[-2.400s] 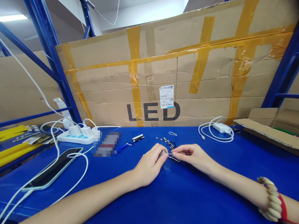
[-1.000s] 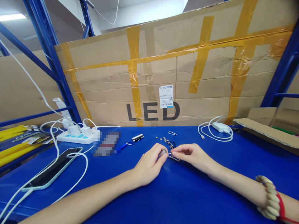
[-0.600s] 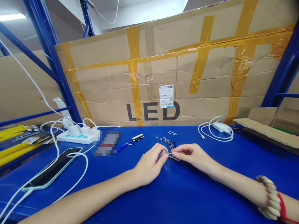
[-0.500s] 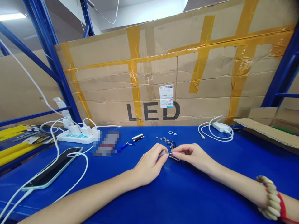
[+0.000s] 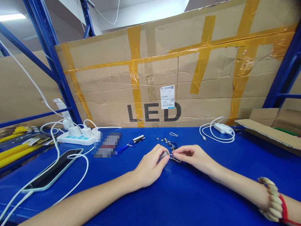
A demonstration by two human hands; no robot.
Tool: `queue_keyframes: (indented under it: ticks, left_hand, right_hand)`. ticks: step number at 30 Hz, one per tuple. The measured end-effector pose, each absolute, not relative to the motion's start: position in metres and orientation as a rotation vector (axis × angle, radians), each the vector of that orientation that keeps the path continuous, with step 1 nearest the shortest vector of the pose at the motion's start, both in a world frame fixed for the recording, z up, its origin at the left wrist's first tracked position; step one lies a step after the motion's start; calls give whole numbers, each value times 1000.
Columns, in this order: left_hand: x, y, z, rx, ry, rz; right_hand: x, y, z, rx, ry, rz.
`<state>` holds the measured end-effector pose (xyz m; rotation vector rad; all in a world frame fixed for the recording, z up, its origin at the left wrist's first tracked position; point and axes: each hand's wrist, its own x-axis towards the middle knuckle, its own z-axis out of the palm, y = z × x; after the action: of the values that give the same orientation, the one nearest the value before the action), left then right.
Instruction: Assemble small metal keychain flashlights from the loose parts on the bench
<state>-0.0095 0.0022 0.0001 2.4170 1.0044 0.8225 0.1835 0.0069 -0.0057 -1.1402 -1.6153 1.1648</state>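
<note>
My left hand (image 5: 151,166) is closed around a small silver metal cylinder (image 5: 164,154), its end pointing toward my other hand. Close to its right, my right hand (image 5: 194,158) is pinched, with thumb and fingertips on a silver metal clip (image 5: 175,158) shaped like a carabiner. Whether the clip joins the cylinder is hidden by my fingers. Just beyond the fingertips lie several button cells (image 5: 168,143) and a black clip (image 5: 174,145). A thin white loop of cord (image 5: 173,134) rests farther back.
At left are a silver and black small flashlight (image 5: 139,138), a blue carabiner (image 5: 129,145), a phone (image 5: 53,169) and a power strip (image 5: 77,138) with white cables. A white adapter (image 5: 222,128) with coiled cable and a cardboard tray (image 5: 270,135) are at right. A large cardboard sheet (image 5: 105,88) stands behind.
</note>
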Motion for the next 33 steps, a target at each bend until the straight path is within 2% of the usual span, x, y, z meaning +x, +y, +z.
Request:
queue_keyframes:
  ticks: [33]
  left_hand:
    - [-9, 3, -1, 2438, 988, 804]
  right_hand:
    - [182, 5, -2, -1180, -1598, 1146]
